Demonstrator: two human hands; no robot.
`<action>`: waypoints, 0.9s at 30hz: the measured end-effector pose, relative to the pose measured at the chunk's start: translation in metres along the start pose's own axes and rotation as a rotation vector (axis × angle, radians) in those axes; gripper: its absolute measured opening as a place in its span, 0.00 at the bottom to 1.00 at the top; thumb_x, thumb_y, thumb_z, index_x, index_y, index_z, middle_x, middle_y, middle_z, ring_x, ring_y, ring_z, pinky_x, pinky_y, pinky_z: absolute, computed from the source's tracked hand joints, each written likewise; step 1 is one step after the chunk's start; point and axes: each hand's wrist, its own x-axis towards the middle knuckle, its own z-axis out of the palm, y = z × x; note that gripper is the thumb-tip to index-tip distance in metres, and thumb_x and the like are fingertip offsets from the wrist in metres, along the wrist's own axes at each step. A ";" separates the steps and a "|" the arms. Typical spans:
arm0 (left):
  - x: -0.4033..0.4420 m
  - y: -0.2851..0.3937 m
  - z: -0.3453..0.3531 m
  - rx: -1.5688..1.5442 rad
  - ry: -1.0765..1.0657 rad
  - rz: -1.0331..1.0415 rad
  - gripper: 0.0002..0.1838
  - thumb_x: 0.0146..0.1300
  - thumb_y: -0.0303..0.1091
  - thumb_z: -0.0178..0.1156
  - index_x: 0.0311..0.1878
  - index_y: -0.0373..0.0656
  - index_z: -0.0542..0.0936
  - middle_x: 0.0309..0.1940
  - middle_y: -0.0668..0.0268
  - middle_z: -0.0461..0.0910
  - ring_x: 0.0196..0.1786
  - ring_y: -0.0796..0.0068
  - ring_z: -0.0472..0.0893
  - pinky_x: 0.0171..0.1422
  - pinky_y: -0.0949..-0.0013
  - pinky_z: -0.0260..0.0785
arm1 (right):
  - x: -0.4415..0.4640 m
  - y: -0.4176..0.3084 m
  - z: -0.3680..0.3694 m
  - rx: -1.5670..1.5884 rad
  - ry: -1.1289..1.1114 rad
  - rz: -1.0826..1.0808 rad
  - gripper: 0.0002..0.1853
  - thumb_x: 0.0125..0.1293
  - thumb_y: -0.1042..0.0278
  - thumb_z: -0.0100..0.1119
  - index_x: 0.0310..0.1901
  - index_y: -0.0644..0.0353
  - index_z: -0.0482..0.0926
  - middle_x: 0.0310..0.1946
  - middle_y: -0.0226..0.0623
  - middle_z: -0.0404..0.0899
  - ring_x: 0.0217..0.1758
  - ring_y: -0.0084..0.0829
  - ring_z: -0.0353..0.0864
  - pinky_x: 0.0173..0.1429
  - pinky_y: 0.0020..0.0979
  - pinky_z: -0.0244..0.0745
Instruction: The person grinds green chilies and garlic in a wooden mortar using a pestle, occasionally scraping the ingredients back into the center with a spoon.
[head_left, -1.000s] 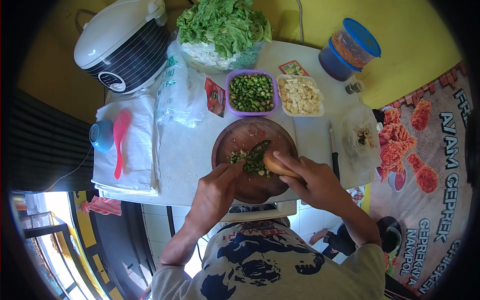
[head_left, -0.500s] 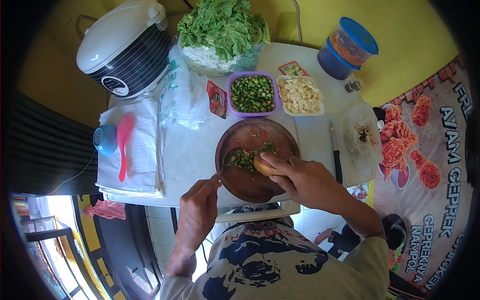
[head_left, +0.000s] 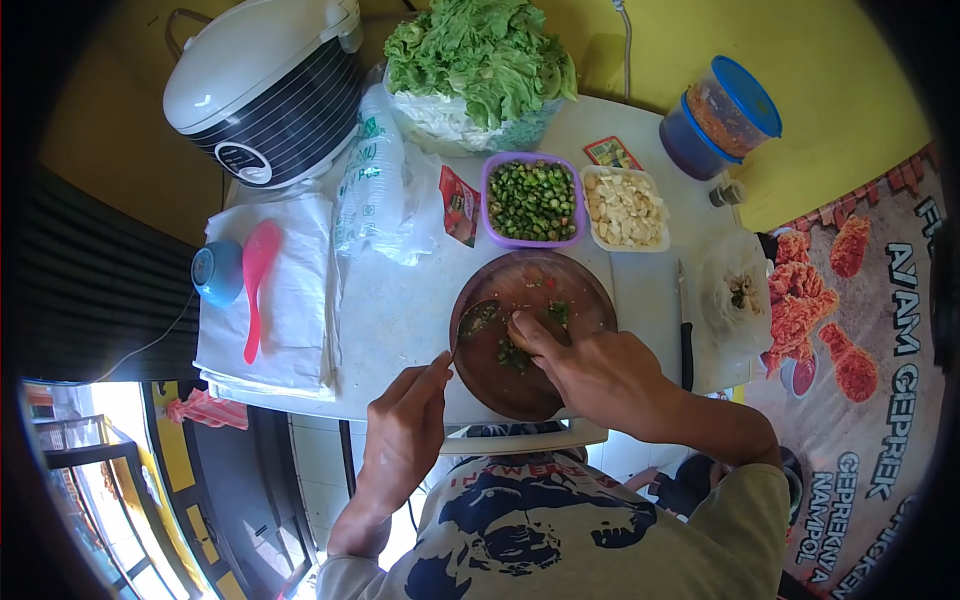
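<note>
My left hand (head_left: 403, 425) is closed on the handle of a metal spoon (head_left: 479, 316), whose bowl rests inside a round wooden mortar (head_left: 525, 398) at its left side. My right hand (head_left: 612, 378) wraps around a wooden pestle (head_left: 545, 323), largely covered by the fingers, and presses it into the mortar's middle. Crushed green chilies (head_left: 513, 355) lie under and beside the pestle, with small red bits near the far rim. Just beyond the mortar are a purple tub (head_left: 532, 243) of cut green chilies and a white tub of peeled garlic (head_left: 627, 208).
A knife (head_left: 686, 340) and a plastic bag (head_left: 735, 295) lie to the right. On the left are a pink rice paddle (head_left: 258, 285), a blue cup (head_left: 216, 273) and white paper sheets. A rice cooker (head_left: 270, 110), lettuce (head_left: 480, 65) and blue-lidded containers (head_left: 715, 115) stand at the back.
The pestle has tilted and pushed deeper into the mortar, and my right hand has turned over it. The chilies are spread thinner. The whole view has shifted slightly.
</note>
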 end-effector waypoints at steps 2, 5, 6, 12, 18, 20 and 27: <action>0.004 -0.002 0.000 0.006 -0.005 -0.006 0.14 0.74 0.18 0.62 0.59 0.32 0.86 0.42 0.49 0.89 0.40 0.58 0.91 0.43 0.64 0.80 | 0.013 0.003 -0.014 0.004 -0.130 -0.001 0.37 0.66 0.71 0.61 0.79 0.61 0.67 0.33 0.57 0.86 0.30 0.53 0.90 0.31 0.44 0.86; 0.009 -0.001 0.000 0.001 -0.027 -0.011 0.14 0.74 0.18 0.61 0.59 0.32 0.85 0.42 0.49 0.89 0.41 0.56 0.91 0.44 0.63 0.81 | 0.031 0.000 -0.024 -0.008 -0.219 0.022 0.35 0.67 0.71 0.58 0.78 0.62 0.69 0.26 0.49 0.85 0.29 0.50 0.90 0.30 0.43 0.85; 0.013 -0.001 -0.001 0.000 -0.035 -0.005 0.14 0.74 0.17 0.61 0.60 0.32 0.85 0.42 0.48 0.89 0.42 0.55 0.91 0.45 0.63 0.81 | 0.029 0.000 -0.024 -0.010 -0.213 0.030 0.35 0.67 0.71 0.58 0.78 0.62 0.69 0.26 0.49 0.85 0.29 0.50 0.90 0.30 0.43 0.85; 0.015 -0.006 -0.005 0.026 -0.057 0.065 0.18 0.70 0.14 0.59 0.61 0.31 0.84 0.45 0.45 0.87 0.43 0.46 0.90 0.45 0.56 0.83 | 0.025 -0.003 -0.017 -0.106 -0.163 0.046 0.28 0.74 0.63 0.60 0.74 0.54 0.73 0.34 0.56 0.86 0.30 0.53 0.88 0.31 0.50 0.82; 0.012 -0.002 0.005 -0.016 -0.081 0.090 0.17 0.70 0.14 0.59 0.60 0.31 0.83 0.46 0.45 0.87 0.43 0.44 0.90 0.45 0.55 0.83 | 0.010 0.046 -0.007 0.389 -0.007 0.021 0.30 0.77 0.64 0.60 0.78 0.55 0.70 0.46 0.58 0.88 0.43 0.56 0.90 0.48 0.49 0.83; 0.011 0.005 0.011 -0.031 -0.077 0.094 0.17 0.70 0.14 0.59 0.60 0.30 0.83 0.46 0.45 0.87 0.43 0.44 0.90 0.45 0.55 0.83 | 0.001 0.043 -0.020 0.601 0.009 0.202 0.30 0.78 0.62 0.60 0.78 0.56 0.70 0.52 0.56 0.87 0.50 0.55 0.89 0.56 0.48 0.80; 0.012 0.003 0.011 0.003 -0.046 0.107 0.17 0.71 0.15 0.59 0.61 0.30 0.83 0.45 0.47 0.87 0.45 0.47 0.91 0.45 0.56 0.84 | -0.010 0.031 0.002 0.302 0.103 0.071 0.29 0.78 0.59 0.60 0.77 0.54 0.71 0.38 0.58 0.86 0.35 0.55 0.87 0.43 0.52 0.81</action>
